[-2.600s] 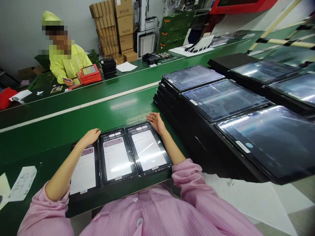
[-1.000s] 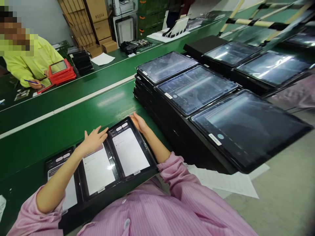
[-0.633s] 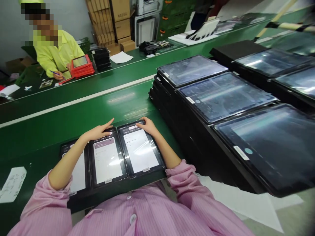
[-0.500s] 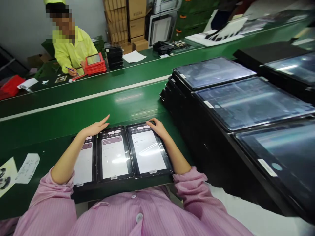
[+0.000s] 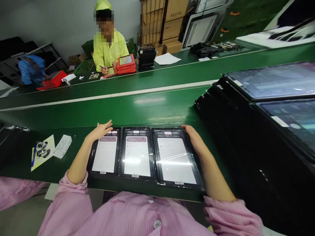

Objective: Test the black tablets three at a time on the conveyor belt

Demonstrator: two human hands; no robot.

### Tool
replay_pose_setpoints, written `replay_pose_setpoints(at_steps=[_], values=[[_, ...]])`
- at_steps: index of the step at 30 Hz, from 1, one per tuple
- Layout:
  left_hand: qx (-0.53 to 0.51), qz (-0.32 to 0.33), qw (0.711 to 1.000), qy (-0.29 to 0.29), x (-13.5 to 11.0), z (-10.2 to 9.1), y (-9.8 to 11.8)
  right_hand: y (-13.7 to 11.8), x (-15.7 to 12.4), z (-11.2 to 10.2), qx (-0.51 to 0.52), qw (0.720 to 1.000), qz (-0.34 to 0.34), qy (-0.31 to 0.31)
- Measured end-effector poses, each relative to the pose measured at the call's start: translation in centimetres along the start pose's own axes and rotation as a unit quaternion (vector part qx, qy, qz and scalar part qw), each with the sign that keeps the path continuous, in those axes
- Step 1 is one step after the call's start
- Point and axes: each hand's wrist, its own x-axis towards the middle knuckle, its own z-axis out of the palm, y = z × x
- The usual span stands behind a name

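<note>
Three black tablets with lit white screens lie side by side on the green bench: a left tablet [image 5: 106,154], a middle tablet [image 5: 136,154] and a right tablet [image 5: 176,157]. My left hand [image 5: 100,131] is open over the top of the left tablet, fingers spread and pointing right. At the upper right corner of the right tablet, my right hand [image 5: 193,136] curls round the edge, its palm along the side. Some of its fingers are hidden. Each tablet has a small white label at its bottom edge.
Tall stacks of black tablets [image 5: 278,91] stand close on my right. On the left lie a yellow sheet [image 5: 48,152] and a handwritten note [image 5: 63,146]. Across the green belt [image 5: 118,109], a person in yellow [image 5: 110,49] writes beside red-cased tablets [image 5: 126,67]; another in blue is farther left.
My view has swung left, so the bench appears farther right. My right hand has gone from resting on the right tablet's top corner to wrapping its side. My left hand stays over the left tablet.
</note>
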Motion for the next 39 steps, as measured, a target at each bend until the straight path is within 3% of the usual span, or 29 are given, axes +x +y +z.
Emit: replay_pose_setpoints(at_steps=[2, 5, 8, 10, 13, 16, 19, 22, 25, 28, 33, 39], values=[[-0.011, 0.018, 0.997, 0.078, -2.7, 0.3, -0.8, -1.1, -3.3, -0.4, -0.139, 0.988, -0.061, 0.007], [0.015, 0.104, 0.980, 0.171, -7.5, 2.2, -2.8, -3.7, -10.1, 0.5, -0.342, 0.928, -0.150, 0.000], [0.027, 0.207, 0.962, 0.177, -11.5, 5.1, -4.5, -6.2, -16.2, 2.5, -0.407, 0.875, -0.258, -0.051], [0.022, 0.247, 0.957, 0.154, -12.9, 6.6, -5.2, -7.3, -18.2, 3.8, -0.422, 0.853, -0.296, -0.078], [0.023, 0.255, 0.960, 0.111, -12.6, 7.3, -5.1, -8.0, -17.7, 5.7, -0.440, 0.843, -0.293, -0.098], [0.052, 0.210, 0.971, 0.099, -10.3, 6.3, -3.9, -8.7, -14.1, 7.4, -0.441, 0.852, -0.254, -0.126], [0.101, 0.141, 0.975, 0.140, -7.8, 5.1, -2.2, -9.8, -10.0, 8.3, -0.428, 0.874, -0.201, -0.112], [0.143, 0.113, 0.963, 0.198, -7.3, 4.7, -0.9, -10.7, -8.4, 7.4, -0.408, 0.896, -0.163, -0.054], [0.137, 0.128, 0.953, 0.238, -9.1, 5.4, -0.6, -10.5, -10.0, 5.2, -0.381, 0.910, -0.161, -0.036], [0.114, 0.152, 0.953, 0.237, -11.1, 6.9, -0.8, -9.4, -12.9, 3.9, -0.364, 0.918, -0.152, -0.034], [0.106, 0.165, 0.963, 0.185, -11.9, 8.7, -0.6, -8.5, -15.3, 5.2, -0.363, 0.916, -0.162, -0.058], [0.090, 0.146, 0.937, 0.303, -12.1, 7.8, -1.0, -9.9, -14.8, 7.1, -0.376, 0.905, -0.175, -0.093]])
